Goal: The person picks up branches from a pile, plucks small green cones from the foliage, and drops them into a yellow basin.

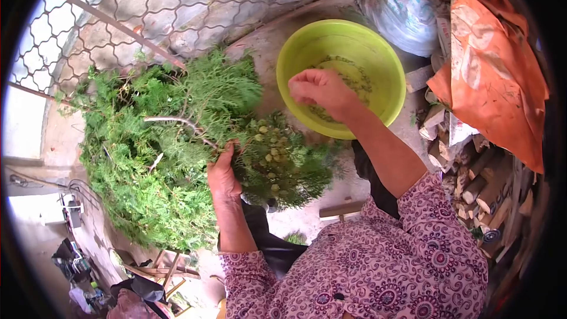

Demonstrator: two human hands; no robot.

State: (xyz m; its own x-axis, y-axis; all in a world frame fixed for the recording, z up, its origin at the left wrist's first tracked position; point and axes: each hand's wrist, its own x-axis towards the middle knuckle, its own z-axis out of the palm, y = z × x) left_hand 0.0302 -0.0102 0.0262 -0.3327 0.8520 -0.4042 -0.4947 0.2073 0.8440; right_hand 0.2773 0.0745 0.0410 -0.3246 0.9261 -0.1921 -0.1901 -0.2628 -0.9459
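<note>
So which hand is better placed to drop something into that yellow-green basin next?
Probably the right hand: it is over the basin, fingers curled, while the left hand grips a green branch outside it.

The pale floor (292, 220) carries a broad heap of leafy green branches (142, 168). A yellow-green basin (385, 77) stands on it, beside the heap.
</note>
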